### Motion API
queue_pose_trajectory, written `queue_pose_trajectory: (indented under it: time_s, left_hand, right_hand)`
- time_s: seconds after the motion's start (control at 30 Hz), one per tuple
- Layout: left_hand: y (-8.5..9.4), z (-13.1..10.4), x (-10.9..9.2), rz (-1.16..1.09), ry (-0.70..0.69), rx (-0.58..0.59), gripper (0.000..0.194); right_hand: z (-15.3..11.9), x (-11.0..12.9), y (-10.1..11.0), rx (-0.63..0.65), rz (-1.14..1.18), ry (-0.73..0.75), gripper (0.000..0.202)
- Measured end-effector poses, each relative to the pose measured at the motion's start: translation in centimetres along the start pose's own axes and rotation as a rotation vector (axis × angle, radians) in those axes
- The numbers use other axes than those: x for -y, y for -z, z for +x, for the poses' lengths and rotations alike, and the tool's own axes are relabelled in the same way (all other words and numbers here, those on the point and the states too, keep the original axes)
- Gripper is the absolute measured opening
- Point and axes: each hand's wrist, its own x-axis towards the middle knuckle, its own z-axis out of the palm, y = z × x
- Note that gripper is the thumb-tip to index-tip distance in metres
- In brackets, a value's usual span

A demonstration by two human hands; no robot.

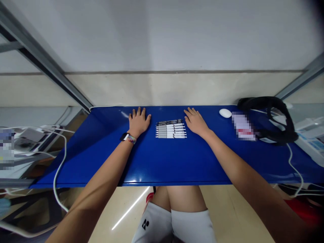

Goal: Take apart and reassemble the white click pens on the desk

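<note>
Several pens [171,130] lie side by side in a stack of rows on the blue tabletop [172,162]; most are white and grey, and darker ones are at the far end. To their left, my left hand [139,122] rests palm down with its fingers spread, a banded watch [128,137] on the wrist. My right hand [195,121] lies flat to the right of the pens, fingers stretched out. Neither hand touches the pens or holds anything.
Toward the right lie a white oval object [225,113], a partly pixelated card or packet [243,127] and a black headset-like strap [283,135]. A white cable [62,162] hangs at the left. Grey metal posts [68,86] flank the table.
</note>
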Motion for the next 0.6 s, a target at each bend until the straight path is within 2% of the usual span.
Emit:
queue_pose_trajectory:
  time_s: [0.6]
  left_hand:
    - [0.04,0.02,0.02,-0.003,0.005,0.015,0.077]
  right_hand:
    - [-0.1,0.17,0.15,0.002,-0.011,0.005,0.062]
